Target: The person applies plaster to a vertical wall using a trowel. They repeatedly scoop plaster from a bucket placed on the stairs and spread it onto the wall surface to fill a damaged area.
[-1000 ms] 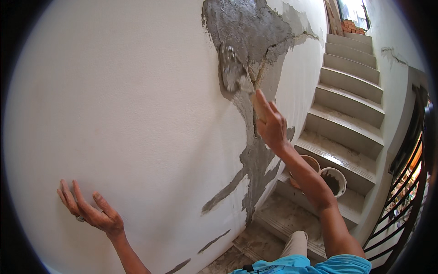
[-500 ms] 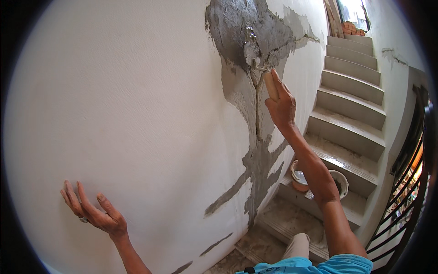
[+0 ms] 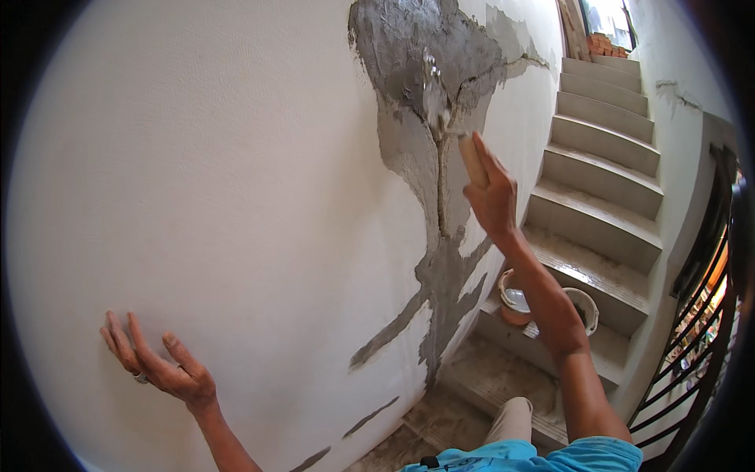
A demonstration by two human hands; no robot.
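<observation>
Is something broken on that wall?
Yes. The white wall has a big grey patch of rough mortar with a crack running down it, where the right hand presses a tool.

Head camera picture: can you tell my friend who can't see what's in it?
A person's right hand presses a small trowel against grey plaster filling a crack in a white wall. Their left hand rests flat on the wall, and two buckets sit on concrete stairs.

Bright daylight enters from the window (image 3: 607, 17) at the top of the stairs (image 3: 602, 189) and overexposes it. The white wall (image 3: 212, 181) is evenly lit, with soft shadows. Fisheye distortion bends the edges, the corners are black, and the focus is sharp.
</observation>
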